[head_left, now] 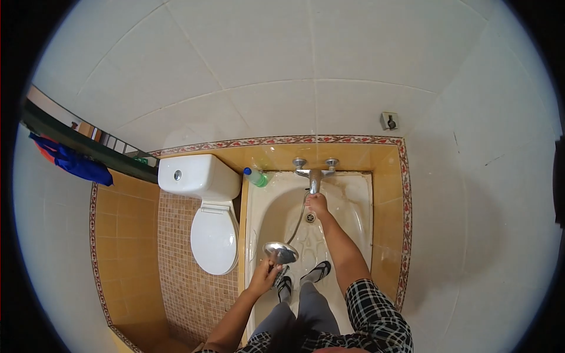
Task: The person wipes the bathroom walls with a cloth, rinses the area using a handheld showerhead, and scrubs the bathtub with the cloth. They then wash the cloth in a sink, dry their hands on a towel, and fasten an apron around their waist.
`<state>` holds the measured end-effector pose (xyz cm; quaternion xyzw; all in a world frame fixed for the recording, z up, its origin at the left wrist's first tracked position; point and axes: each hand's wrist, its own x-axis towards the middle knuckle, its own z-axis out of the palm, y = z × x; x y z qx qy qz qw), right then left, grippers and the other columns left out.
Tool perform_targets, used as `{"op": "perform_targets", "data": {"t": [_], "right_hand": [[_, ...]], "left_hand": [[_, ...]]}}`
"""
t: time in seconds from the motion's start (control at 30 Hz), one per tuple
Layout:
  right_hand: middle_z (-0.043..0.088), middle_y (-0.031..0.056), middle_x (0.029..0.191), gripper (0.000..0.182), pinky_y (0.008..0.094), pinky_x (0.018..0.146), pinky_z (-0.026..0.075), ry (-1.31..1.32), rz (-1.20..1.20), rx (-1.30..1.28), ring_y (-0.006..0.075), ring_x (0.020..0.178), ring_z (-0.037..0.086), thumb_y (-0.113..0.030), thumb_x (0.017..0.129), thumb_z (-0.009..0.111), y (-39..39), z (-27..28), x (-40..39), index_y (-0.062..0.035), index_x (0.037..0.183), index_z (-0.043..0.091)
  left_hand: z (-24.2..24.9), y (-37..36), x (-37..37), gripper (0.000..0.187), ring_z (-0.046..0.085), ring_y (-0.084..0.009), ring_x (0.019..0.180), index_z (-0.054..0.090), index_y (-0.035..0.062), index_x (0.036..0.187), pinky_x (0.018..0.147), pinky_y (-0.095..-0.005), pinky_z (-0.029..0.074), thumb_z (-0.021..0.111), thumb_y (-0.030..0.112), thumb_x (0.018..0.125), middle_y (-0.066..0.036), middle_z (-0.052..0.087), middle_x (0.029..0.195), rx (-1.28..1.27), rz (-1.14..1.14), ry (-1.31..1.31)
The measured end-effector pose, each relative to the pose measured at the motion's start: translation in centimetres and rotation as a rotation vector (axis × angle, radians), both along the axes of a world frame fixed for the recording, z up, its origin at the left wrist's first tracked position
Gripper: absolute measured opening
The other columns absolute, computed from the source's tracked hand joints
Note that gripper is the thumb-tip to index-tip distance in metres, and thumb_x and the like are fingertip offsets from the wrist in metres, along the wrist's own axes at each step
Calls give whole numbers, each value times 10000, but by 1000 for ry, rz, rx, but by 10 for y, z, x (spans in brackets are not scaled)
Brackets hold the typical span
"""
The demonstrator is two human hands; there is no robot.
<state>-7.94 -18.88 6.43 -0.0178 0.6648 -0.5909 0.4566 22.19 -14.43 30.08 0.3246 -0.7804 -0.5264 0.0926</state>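
Note:
My left hand [265, 275] is closed round the handle of a chrome shower head [281, 253], held over the left side of the bathtub [252, 220]. From it a flexible metal hose [299, 220] curves up towards the tap. My right hand [316, 203] reaches forward, its fingers closed at the lower end of the chrome mixer tap [315, 176] on the back wall. What exactly the fingertips press on is hidden. Just below that hand lies the round drain [310, 217]. The tub floor looks wet.
I stand in the tub in black flip-flops [316, 271]. A green bottle with a blue cap [256, 177] stands on the tub's back left corner. Left of the tub is a white toilet [214, 244], lid down. Blue cloth [79, 165] hangs at far left; a shower bracket [389, 121] is on the wall.

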Motion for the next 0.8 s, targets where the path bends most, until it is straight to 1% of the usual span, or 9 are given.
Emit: {"op": "perform_targets", "data": {"t": [0.07,0.1,0.2,0.23,0.33,0.37,0.5,0.6,0.8], "right_hand": [[640,83,871,210,287,563,527,81,-72,-88,168,631,626,64,778,539,-6,-15,2,-9,971,580],[637,85,884,228,271,546,521,332,-133,-216,173,605,625,119,773,502,-6,-19,7,-17,935,588],[631,96,867,239,278,546,517,669,-47,-126,168,640,620,133,771,495,-3,19,-4,-42,897,600],[621,128,912,170,341,626,528,708,8,82,218,759,637,54,756,576,-6,18,-12,-58,878,616],[598,139,1018,213,406,748,510,882,70,511,327,853,615,-109,717,683,-15,30,-15,-88,918,614],[572,138,1065,330,435,760,512,837,91,571,336,914,616,-213,708,734,-15,36,-13,-98,991,611],[625,161,970,388,447,746,528,915,211,590,356,902,640,-277,749,734,-24,26,-12,-84,1060,605],[649,169,915,361,445,729,532,940,275,610,352,853,652,-265,761,721,-26,7,-19,-59,1038,612],[645,176,918,340,447,760,515,986,234,585,351,870,641,-211,759,715,-22,16,-10,-33,1026,603]], "left_hand": [[-6,2,10,445,501,-150,709,420,30,1321,643,-312,419,584,102,914,-66,506,790,25,31,12],[-10,3,15,442,498,-149,705,420,32,1321,642,-316,420,582,102,915,-67,512,793,68,48,21],[-20,-3,19,426,500,-147,709,421,32,1314,657,-308,428,570,95,920,-61,524,805,118,110,75],[-24,-3,21,419,502,-146,713,421,30,1311,665,-302,432,565,91,922,-58,526,809,125,135,90],[-26,-9,21,347,513,-144,741,448,24,1253,696,-288,439,552,89,928,-56,535,828,162,212,107],[-25,-13,20,316,517,-143,753,462,21,1225,708,-285,440,548,90,930,-57,538,836,178,238,107],[-50,-30,30,194,537,-151,764,495,36,1089,702,-295,442,561,118,927,-73,558,855,98,188,19],[-40,-35,25,140,536,-107,796,500,42,1027,717,-259,447,545,140,938,-31,549,839,132,196,-62],[-42,-43,26,157,548,-142,738,489,27,991,669,-288,449,563,150,927,-71,568,810,13,179,-34]]}}
